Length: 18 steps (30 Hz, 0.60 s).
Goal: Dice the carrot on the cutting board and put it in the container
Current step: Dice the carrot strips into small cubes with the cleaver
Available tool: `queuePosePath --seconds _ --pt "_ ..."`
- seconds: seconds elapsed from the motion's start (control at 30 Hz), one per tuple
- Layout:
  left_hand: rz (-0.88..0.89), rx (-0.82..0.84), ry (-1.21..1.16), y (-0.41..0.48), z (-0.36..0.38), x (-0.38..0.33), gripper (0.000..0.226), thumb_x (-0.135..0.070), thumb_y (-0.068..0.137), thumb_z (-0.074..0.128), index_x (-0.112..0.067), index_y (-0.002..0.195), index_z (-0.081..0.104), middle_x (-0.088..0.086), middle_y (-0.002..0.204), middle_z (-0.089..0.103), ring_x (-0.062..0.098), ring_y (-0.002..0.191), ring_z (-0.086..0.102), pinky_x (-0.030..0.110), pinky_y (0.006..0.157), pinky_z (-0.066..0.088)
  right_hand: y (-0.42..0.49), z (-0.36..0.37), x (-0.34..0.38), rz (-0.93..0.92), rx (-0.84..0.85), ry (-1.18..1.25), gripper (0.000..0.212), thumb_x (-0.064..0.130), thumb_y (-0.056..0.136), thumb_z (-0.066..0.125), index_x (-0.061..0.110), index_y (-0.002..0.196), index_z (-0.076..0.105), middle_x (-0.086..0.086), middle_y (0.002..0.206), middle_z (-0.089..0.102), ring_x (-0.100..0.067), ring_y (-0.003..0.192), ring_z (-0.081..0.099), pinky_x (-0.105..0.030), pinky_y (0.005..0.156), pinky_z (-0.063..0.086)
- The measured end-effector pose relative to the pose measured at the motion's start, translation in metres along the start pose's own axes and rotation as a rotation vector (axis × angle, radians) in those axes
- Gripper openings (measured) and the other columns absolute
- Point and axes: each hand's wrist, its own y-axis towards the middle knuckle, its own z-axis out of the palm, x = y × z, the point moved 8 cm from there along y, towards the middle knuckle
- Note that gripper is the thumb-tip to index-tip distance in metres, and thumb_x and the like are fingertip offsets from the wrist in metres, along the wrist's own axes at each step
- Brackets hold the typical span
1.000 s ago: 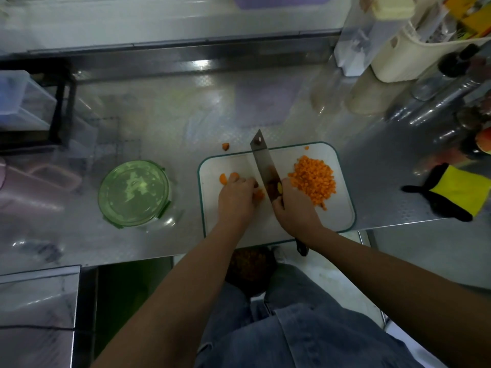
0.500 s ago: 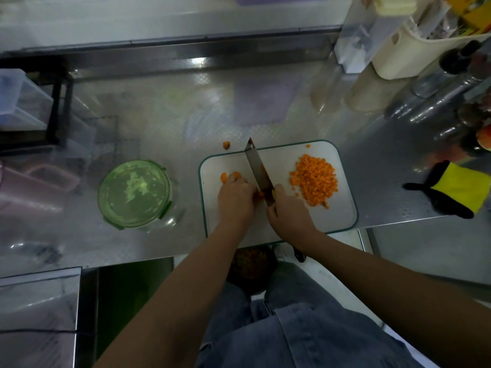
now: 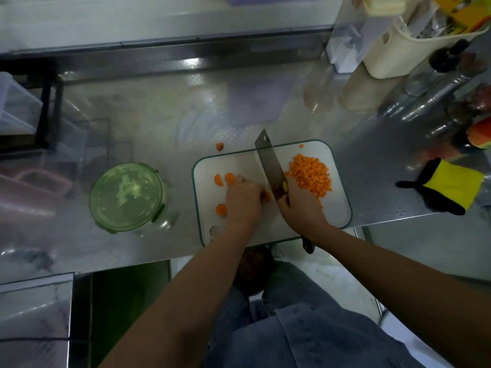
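Head view: white cutting board (image 3: pixel 337 208) sat at the near edge of the steel worktop (image 3: pixel 159 123), about mid-width. Right hand (image 3: pixel 300 208) was closed tight round the handle of the knife (image 3: pixel 269 163), blade pointing toward the far edge, angled slightly left, its tip past the board's far rim. Left hand (image 3: pixel 243 200) had fingers curled down on a carrot piece (image 3: pixel 266 195) just left of the blade, mostly hidden under the fingers. Diced carrot (image 3: pixel 309 175) lay heaped on the board's far right part, touching the blade's right side. Three carrot slices (image 3: pixel 221 210) lay on the board's left part, two by the left fingertips, one nearer the near edge. One stray carrot chunk (image 3: pixel 219 146) was off the board on the worktop, by its far left corner. Container (image 3: pixel 126 196), round with green lid on, stood left of the board, apart from it. Yellow and black cloth (image 3: pixel 449 187) lay near the right edge. Cream basket (image 3: pixel 393 49) stood at the far right corner.
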Motion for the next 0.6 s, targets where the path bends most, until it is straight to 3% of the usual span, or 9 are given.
queuePosePath --seconds 0.1,0.27,0.37,0.6 --pt "-0.055 -0.003 -0.029 -0.001 -0.001 0.000 0.017 -0.017 0.086 0.058 -0.016 0.092 0.074 0.008 0.086 0.063 0.024 0.097 0.051 0.032 0.070 0.039 -0.004 -0.003 0.004 -0.023 -0.027 0.026 0.040 0.012 0.092 0.048 0.003 0.130 0.042 0.000 0.067 0.048 -0.013 0.053 0.042 -0.029 0.046 0.025" --pt "-0.069 -0.059 -0.040 -0.004 -0.009 -0.001 0.016 -0.011 0.082 0.061 -0.010 0.087 0.076 0.014 0.081 0.062 0.029 0.091 0.054 0.034 0.066 0.040 -0.007 0.002 0.010 -0.040 0.001 0.033 0.032 0.014 0.091 0.049 0.003 0.120 0.044 -0.013 0.080 0.059 -0.032 0.071 0.058 -0.032 0.057 0.031" --pt "-0.085 -0.070 -0.060 -0.005 -0.008 0.001 0.015 -0.008 0.081 0.061 -0.008 0.084 0.076 0.014 0.079 0.061 0.030 0.089 0.054 0.036 0.065 0.043 -0.009 0.008 0.009 -0.025 0.007 0.064 0.027 0.016 0.091 0.050 0.003 0.115 0.046 -0.017 0.086 0.060 -0.035 0.076 0.059 -0.036 0.058 0.037" --pt "-0.094 -0.075 -0.019 -0.004 0.000 0.004 0.008 -0.016 0.078 0.067 -0.014 0.077 0.075 0.008 0.066 0.057 0.027 0.085 0.053 0.031 0.056 0.035 -0.010 0.016 0.008 0.012 -0.003 0.060 0.031 0.014 0.091 0.047 0.003 0.120 0.045 -0.016 0.083 0.061 -0.036 0.074 0.060 -0.042 0.059 0.044"
